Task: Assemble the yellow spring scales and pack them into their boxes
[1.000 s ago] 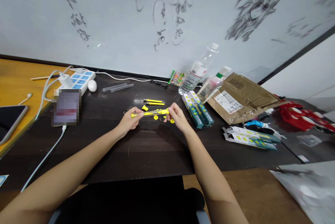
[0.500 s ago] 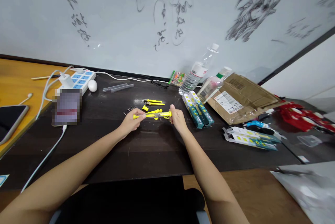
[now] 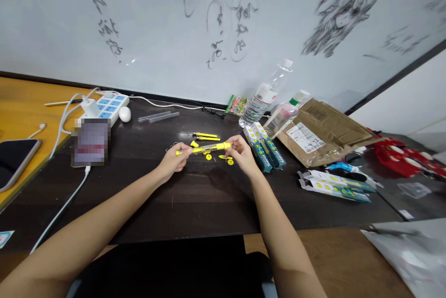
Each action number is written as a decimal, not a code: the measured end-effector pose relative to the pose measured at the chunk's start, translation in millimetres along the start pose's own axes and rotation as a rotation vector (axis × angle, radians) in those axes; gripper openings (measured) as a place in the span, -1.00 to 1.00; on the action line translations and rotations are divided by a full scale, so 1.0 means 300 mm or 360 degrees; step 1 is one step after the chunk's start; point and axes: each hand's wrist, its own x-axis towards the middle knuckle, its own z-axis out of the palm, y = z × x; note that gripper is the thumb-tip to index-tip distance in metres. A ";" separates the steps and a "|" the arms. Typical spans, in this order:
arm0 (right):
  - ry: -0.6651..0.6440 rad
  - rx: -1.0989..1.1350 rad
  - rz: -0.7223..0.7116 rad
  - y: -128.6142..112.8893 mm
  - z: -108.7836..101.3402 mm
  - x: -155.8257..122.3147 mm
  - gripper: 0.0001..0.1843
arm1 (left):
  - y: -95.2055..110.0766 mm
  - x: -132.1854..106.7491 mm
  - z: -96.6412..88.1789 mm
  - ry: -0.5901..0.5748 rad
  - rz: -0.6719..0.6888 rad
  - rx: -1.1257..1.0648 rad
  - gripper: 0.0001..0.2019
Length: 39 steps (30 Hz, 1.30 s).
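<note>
My left hand (image 3: 171, 163) pinches the left end of a clear-tubed spring scale (image 3: 213, 148) with yellow ends. My right hand (image 3: 242, 155) has its thumb and fingers closed at the yellow right end. The scale lies level just above the dark desk, between both hands. Behind it lie yellow rods (image 3: 206, 136) with black ends and a small yellow cap (image 3: 194, 143). Yellow ring pieces (image 3: 208, 157) lie below the tube, partly hidden by it. Metal hooks (image 3: 178, 145) show by my left hand.
Two upright-printed boxes (image 3: 262, 147) lie right of my right hand, with opened boxes (image 3: 336, 186) farther right. Water bottles (image 3: 259, 102) and a cardboard parcel (image 3: 324, 133) stand behind. Clear tubes (image 3: 158, 117), a power strip (image 3: 113, 105) and a phone (image 3: 91, 142) are left.
My right hand has shifted its grip at the yellow end, its fingers now reaching over from above. More yellow pieces show beneath the tube. The view has moved slightly.
</note>
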 end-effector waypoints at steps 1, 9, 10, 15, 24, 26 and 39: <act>-0.0018 0.0012 0.0006 -0.002 -0.002 -0.001 -0.73 | 0.001 -0.001 -0.001 -0.0002 -0.0008 0.0000 -0.67; -0.0175 0.0071 0.0142 -0.001 -0.029 -0.002 -0.66 | -0.007 0.003 -0.017 -0.0052 -0.0073 0.0003 -0.66; -0.0172 0.0089 0.0150 0.001 -0.030 -0.002 -0.66 | -0.008 0.003 -0.018 -0.0059 -0.0080 -0.0002 -0.67; -0.0164 0.0138 0.0174 0.007 -0.030 -0.001 -0.66 | -0.009 0.005 -0.020 -0.0073 -0.0064 -0.0004 -0.68; -0.0143 -0.0122 0.0127 0.028 -0.003 -0.004 -0.59 | -0.012 0.001 -0.004 -0.0018 0.0022 0.0148 -0.65; -0.0087 -0.0261 0.0137 0.035 0.008 -0.005 -0.52 | -0.010 -0.001 0.001 -0.0006 0.0042 0.0170 -0.64; 0.0192 -0.0209 0.0125 0.039 0.040 -0.008 -0.50 | -0.016 -0.004 0.019 0.0013 0.0044 0.0156 -0.64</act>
